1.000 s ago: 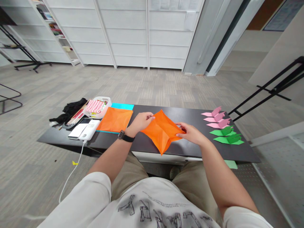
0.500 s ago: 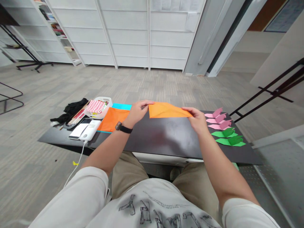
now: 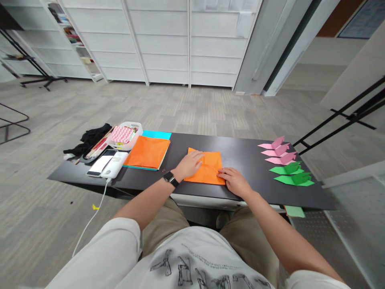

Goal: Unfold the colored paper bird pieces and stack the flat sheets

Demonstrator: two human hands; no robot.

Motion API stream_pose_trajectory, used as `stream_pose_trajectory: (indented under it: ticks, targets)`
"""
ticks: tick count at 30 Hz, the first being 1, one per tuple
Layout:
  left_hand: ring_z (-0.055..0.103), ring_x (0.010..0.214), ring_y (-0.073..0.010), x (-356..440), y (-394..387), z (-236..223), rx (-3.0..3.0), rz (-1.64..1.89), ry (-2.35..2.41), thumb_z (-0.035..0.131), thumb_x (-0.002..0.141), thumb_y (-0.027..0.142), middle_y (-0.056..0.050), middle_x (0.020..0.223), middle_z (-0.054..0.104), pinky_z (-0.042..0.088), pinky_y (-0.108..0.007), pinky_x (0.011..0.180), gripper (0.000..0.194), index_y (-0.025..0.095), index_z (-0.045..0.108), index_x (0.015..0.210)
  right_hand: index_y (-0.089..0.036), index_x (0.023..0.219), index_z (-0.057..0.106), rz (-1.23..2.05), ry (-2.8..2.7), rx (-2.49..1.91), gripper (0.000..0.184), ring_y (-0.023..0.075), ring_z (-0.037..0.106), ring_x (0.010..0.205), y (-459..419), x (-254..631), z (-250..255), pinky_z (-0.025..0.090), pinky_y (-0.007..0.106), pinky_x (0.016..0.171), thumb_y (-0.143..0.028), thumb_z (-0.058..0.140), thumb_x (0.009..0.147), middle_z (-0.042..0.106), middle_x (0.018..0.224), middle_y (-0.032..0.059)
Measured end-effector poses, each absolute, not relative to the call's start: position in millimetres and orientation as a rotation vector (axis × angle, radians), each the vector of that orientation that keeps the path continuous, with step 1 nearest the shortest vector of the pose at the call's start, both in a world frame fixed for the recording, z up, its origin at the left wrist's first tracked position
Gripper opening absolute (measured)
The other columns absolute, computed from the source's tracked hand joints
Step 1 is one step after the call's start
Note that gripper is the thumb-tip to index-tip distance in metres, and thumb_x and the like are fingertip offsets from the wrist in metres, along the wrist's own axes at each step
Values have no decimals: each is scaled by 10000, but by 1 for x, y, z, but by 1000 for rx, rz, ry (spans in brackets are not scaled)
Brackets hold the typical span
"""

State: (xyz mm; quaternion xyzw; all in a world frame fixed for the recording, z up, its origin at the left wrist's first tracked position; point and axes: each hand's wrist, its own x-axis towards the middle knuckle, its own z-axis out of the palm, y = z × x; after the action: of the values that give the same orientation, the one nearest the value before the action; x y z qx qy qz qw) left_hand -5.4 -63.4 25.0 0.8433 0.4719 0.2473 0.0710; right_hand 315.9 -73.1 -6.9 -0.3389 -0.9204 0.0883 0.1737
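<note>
The orange paper (image 3: 214,161) lies flat on the dark desk (image 3: 243,154), near its front edge and between the 2 hands. The left hand (image 3: 189,164) rests over its left side, the fingers open and slightly spread on the sheet, gripping nothing. The right hand (image 3: 236,182) is at its lower right edge, the fingers open and reaching onto the paper, with the palm beside it. A black watch (image 3: 171,178) is on the left wrist.

Left of the paper, well apart from it, is an orange-topped paper stack (image 3: 148,152), with a blue sheet (image 3: 158,135) showing past its far edge. Beside the stack are a white basket (image 3: 138,131) holding a pink-and-white packet (image 3: 121,134), a phone (image 3: 101,163) and a white device (image 3: 114,165) with a cable (image 3: 99,214) running down from it. A black cloth (image 3: 94,137) lies farther left.

Toward the right end of the desk, 3 pink folded papers (image 3: 277,151) and 2 green folded papers (image 3: 296,179) stand in a row. A pale green sheet (image 3: 294,211) shows below the desk's front edge.
</note>
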Motion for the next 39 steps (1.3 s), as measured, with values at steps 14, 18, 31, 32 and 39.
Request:
stream_pose_trajectory:
  ticks: [14, 18, 31, 32, 39]
  targets:
    - [204, 1634, -415, 25, -74, -10, 2529, 349, 1656, 444, 1021, 660, -110, 1755, 310, 155, -652, 1311, 762, 244, 399, 1658, -248, 1682, 351, 213, -2699, -1321, 706, 388, 250, 1628, -32, 264, 0, 109, 725, 1294, -571, 422, 1058, 303, 1751, 128]
    - [286, 1616, -371, -7, -57, -8, 2425, 348, 1823, 413, 1049, 601, -115, 1744, 337, 135, -659, 1309, 672, 274, 428, 1635, -297, 1703, 279, 233, -2738, -1350, 716, 363, 218, 1642, -22, 265, -13, 16, 754, 1276, -627, 339, 1071, 237, 1772, 100]
    - [622, 1228, -298, 27, -117, 24, 2700, 372, 1251, 737, 929, 539, -132, 1292, 678, 488, -445, 1092, 455, 186, 665, 1207, -325, 1699, 288, 246, -2687, -1324, 692, 357, 214, 1644, -22, 268, -17, 4, 747, 1279, -607, 344, 1069, 234, 1772, 83]
    - [634, 1189, -283, 29, -121, 25, 2726, 326, 1239, 711, 962, 478, -121, 1259, 685, 499, -431, 1060, 368, 194, 666, 1191, -322, 1701, 282, 265, -2675, -1323, 688, 356, 214, 1644, -22, 269, -17, 13, 746, 1280, -597, 333, 1073, 237, 1772, 82]
    - [664, 1033, -235, 26, -124, 30, 2897, 152, 1180, 544, 1064, 397, -90, 1146, 695, 515, -377, 916, 240, 202, 683, 1077, -278, 1689, 315, 480, -2253, -1252, 654, 290, 261, 1635, -16, 287, -23, 198, 626, 1315, -531, 241, 1090, 335, 1747, 93]
